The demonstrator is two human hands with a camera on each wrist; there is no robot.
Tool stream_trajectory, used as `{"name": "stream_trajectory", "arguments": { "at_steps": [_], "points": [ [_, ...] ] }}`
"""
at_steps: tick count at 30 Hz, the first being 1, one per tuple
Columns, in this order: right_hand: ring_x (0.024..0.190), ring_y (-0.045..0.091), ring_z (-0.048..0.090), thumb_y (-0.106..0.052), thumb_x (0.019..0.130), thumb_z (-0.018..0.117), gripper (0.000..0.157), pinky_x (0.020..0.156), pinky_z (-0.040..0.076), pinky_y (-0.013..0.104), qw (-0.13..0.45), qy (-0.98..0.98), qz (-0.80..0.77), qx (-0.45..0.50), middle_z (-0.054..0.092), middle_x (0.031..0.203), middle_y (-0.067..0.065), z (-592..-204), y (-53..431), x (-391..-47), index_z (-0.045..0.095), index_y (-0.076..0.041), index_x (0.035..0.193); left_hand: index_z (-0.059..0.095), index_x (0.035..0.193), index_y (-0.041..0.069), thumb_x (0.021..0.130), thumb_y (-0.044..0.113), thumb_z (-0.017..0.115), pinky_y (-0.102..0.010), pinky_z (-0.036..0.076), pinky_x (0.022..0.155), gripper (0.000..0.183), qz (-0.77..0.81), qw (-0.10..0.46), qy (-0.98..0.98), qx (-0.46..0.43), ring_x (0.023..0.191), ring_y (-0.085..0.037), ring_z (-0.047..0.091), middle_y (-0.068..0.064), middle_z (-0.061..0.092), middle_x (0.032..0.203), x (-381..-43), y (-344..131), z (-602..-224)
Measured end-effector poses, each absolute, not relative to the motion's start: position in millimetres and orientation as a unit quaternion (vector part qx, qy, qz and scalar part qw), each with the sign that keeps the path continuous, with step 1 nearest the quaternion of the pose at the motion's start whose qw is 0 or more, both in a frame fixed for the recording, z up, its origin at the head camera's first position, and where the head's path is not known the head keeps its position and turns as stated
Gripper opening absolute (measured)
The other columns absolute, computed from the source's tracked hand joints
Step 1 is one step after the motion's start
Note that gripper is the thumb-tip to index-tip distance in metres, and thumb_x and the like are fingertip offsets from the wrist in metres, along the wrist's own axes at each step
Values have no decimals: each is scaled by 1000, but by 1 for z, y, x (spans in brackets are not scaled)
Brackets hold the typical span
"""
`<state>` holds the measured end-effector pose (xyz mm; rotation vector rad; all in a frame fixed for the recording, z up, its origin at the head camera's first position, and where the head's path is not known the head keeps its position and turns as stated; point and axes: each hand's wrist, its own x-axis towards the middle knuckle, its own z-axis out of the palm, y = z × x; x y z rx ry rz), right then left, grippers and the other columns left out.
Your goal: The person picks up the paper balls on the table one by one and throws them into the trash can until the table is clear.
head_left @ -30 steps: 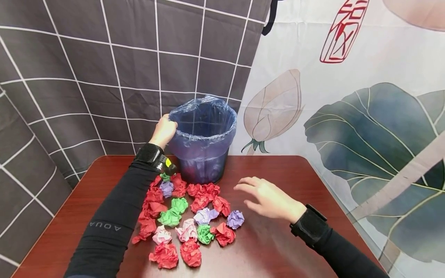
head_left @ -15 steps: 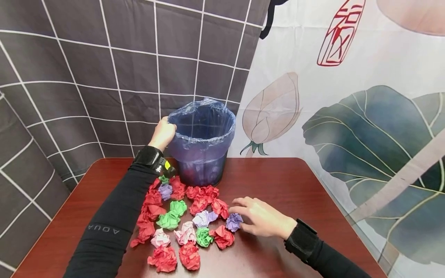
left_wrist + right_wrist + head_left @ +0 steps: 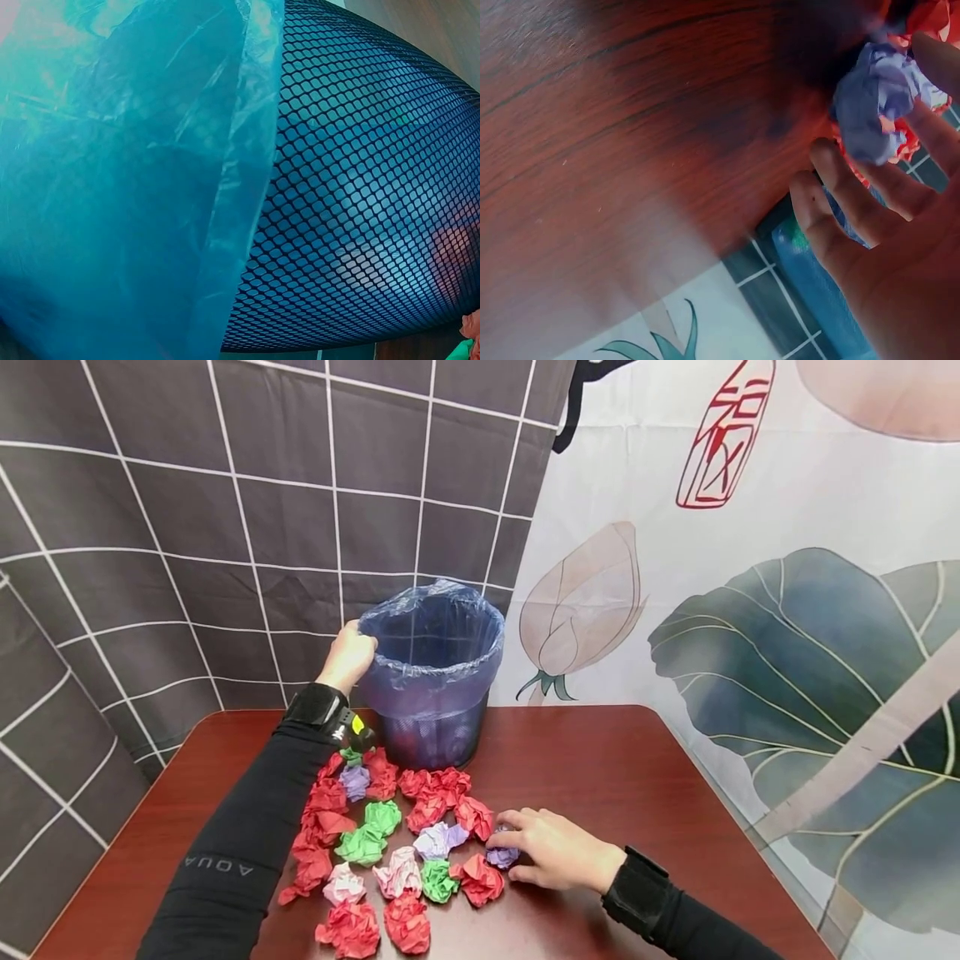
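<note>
My left hand grips the left rim of a mesh wastebasket, which is lined with a translucent blue bag. The left wrist view is filled by that bag and the black mesh, through which pale and reddish shapes show. Low over the table, my right hand has its thumb and fingers around a crumpled purple paper ball. Close up in the right wrist view, the purple ball lies between thumb and index finger, while the other fingers are bent loosely beside it.
Several crumpled paper balls in red, green, pink and pale purple lie in front of the wastebasket on the brown table. A dark checked cloth and a lotus-print cloth hang behind.
My right hand has moved down and left onto the purple paper ball, its fingers coming around it. The left hand keeps its grip on the wastebasket rim. The head view has shifted slightly.
</note>
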<state>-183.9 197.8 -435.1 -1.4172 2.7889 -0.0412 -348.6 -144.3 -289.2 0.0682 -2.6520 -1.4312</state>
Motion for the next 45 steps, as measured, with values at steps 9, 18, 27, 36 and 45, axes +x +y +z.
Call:
{"name": "stream_trajectory", "arguments": {
  "at_steps": [9,18,27,36,45],
  "points": [
    [110,12,62,-27,86,78,35,90,56,33,21,891,-36,-451,62,126,0,-446,194,-182,70,-27,120,32,151,-7,92,11,41,-50,29,119,62,-475,61,-878,26,144,-41,37,-28,39,155,-350,-145,-291],
    [75,1,50,-18,91,72,8,67,49,18,19,889,-55,-455,55,89,-9,-443,196,-185,70,-20,98,36,150,-7,92,12,43,-49,31,118,61,-478,70,-875,27,143,-40,39,-27,42,153,-352,-144,-292],
    [71,2,47,-15,91,73,7,66,46,17,26,889,-67,-452,52,83,-10,-430,197,-188,66,-18,93,37,149,-6,91,12,43,-48,31,118,61,-477,79,-875,25,142,-40,40,-27,43,152,-355,-145,-292],
    [81,4,56,-13,94,69,15,76,55,24,-11,891,-88,-446,61,91,-8,-402,201,-195,70,-15,108,36,150,-5,93,13,42,-48,31,119,61,-478,78,-875,31,143,-39,39,-26,42,153,-356,-144,-294],
    [86,6,61,-12,92,71,19,81,56,25,-62,886,-87,-451,66,98,-6,-373,199,-204,71,-16,111,36,150,-6,92,12,42,-48,31,118,61,-476,76,-876,29,143,-39,39,-27,42,153,-354,-144,-293]
  ]
}}
